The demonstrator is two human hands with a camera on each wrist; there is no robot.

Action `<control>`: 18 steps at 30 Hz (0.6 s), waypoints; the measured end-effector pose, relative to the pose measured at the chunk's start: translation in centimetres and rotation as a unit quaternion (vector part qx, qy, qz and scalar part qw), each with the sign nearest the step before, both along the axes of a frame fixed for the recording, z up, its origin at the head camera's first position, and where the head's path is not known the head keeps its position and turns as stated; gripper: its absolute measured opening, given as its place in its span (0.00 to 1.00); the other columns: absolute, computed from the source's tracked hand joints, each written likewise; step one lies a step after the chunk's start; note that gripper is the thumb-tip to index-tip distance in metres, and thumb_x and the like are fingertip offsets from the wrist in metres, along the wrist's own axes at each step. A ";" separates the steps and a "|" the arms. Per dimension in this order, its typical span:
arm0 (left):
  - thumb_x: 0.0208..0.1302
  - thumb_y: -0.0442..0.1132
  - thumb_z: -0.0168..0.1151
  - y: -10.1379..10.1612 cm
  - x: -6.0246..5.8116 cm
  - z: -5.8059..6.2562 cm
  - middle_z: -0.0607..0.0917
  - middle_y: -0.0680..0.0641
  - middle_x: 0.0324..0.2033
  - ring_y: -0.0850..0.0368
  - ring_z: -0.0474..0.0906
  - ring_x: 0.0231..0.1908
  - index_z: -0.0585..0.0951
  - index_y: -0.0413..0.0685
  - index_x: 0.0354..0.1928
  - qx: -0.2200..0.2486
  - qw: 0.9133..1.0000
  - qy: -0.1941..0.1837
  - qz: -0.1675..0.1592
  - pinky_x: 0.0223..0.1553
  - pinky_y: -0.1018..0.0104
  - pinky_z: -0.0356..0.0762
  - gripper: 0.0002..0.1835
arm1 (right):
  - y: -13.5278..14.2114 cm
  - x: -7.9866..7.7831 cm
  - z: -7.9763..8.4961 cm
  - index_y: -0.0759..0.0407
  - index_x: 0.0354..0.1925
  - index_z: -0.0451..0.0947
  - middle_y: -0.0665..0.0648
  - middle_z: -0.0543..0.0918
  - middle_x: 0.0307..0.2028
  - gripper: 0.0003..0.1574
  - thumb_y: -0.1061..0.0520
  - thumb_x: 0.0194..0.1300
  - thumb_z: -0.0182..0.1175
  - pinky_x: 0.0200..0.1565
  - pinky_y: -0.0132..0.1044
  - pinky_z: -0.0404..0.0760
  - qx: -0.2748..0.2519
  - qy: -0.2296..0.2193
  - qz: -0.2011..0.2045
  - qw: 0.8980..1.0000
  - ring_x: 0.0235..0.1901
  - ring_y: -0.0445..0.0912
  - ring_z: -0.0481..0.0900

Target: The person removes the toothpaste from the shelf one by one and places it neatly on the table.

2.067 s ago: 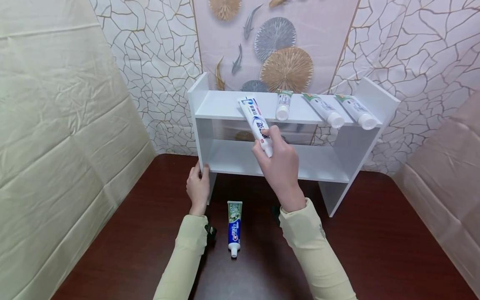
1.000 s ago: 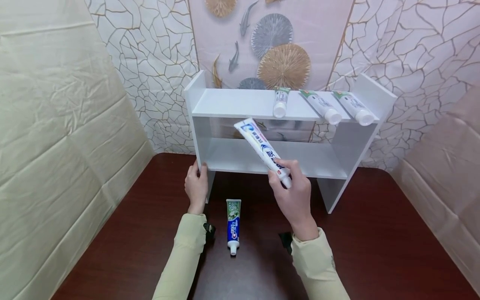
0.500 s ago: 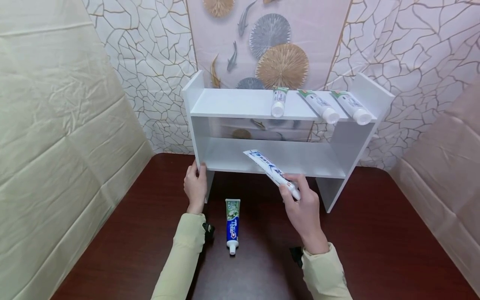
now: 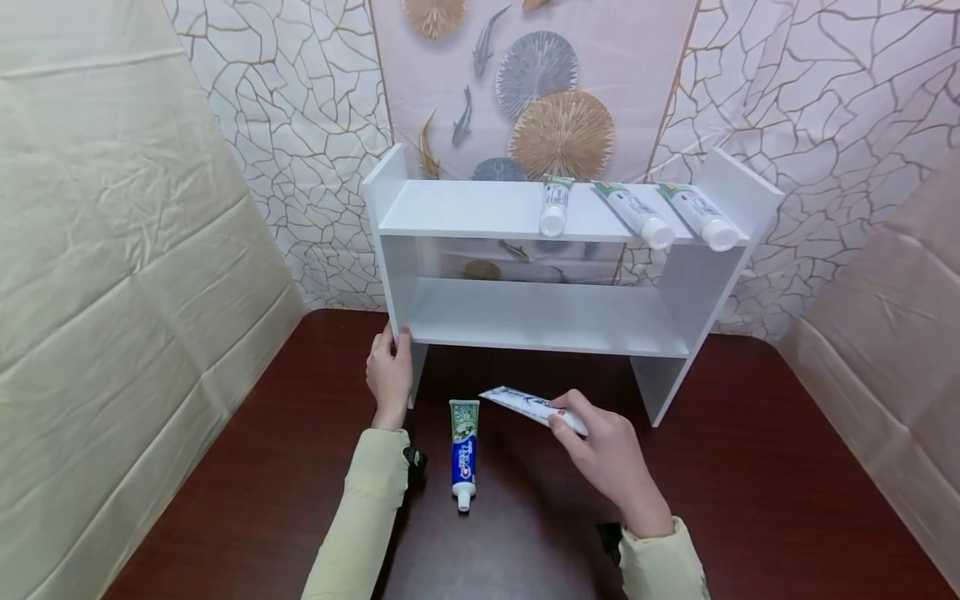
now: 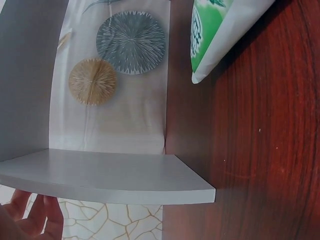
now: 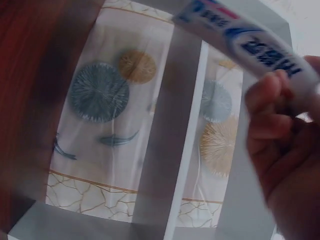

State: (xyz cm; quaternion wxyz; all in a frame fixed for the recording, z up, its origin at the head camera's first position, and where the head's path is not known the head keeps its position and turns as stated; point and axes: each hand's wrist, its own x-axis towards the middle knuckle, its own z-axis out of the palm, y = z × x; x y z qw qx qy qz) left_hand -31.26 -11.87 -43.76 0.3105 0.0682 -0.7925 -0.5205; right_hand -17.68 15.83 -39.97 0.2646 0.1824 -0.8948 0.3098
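Observation:
My right hand [image 4: 611,454] pinches a white toothpaste tube [image 4: 525,404] with blue print near its cap end. The tube is held over the table in front of the shelf, its flat end pointing left. In the right wrist view, the fingers [image 6: 272,125] curl round the tube [image 6: 245,42]. My left hand [image 4: 390,379] grips the lower left side panel of the white shelf [image 4: 547,312], thumb at the front edge and fingers on the outer side. Between the hands, a green-and-blue toothpaste tube [image 4: 464,454] lies on the table, cap towards me.
Three white-and-green tubes lie on the top board: one near the middle [image 4: 555,207], another to its right [image 4: 636,215], the third by the right panel [image 4: 701,217]. The shelf stands at the back of the dark red table [image 4: 787,467], before a patterned backdrop [image 4: 315,150].
My right hand has brought the white tube from the top board down and towards me, low over the table, turning it more sideways. The left hand stays at the shelf's panel.

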 end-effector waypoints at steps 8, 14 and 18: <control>0.71 0.52 0.49 0.1 0.1 -0.1 0.80 0.42 0.36 0.48 0.70 0.28 0.76 0.59 0.64 -0.005 1.000 -0.003 -0.005 0.31 0.61 0.62 0.22 | 1.2 -0.3 -0.6 0.54 0.41 0.76 0.50 0.70 0.14 0.07 0.56 0.66 0.54 0.21 0.35 0.62 0.041 -0.200 -0.104 0.973 0.14 0.42 0.63; 0.71 0.51 0.49 -0.1 0.2 -0.1 0.80 0.42 0.37 0.47 0.72 0.30 0.77 0.60 0.63 -0.007 1.000 -0.003 0.002 0.32 0.60 0.64 0.22 | 1.9 -0.6 -1.1 0.60 0.43 0.79 0.53 0.77 0.20 0.14 0.52 0.66 0.54 0.24 0.36 0.65 0.050 -0.248 -0.118 0.960 0.18 0.44 0.67; 0.71 0.51 0.49 -0.2 0.1 -0.2 0.80 0.42 0.36 0.47 0.72 0.29 0.77 0.59 0.63 -0.007 1.000 0.000 0.005 0.31 0.60 0.64 0.22 | 1.6 -0.7 -1.5 0.62 0.46 0.80 0.55 0.81 0.24 0.18 0.52 0.64 0.55 0.24 0.36 0.66 0.063 -0.256 -0.114 0.958 0.19 0.43 0.69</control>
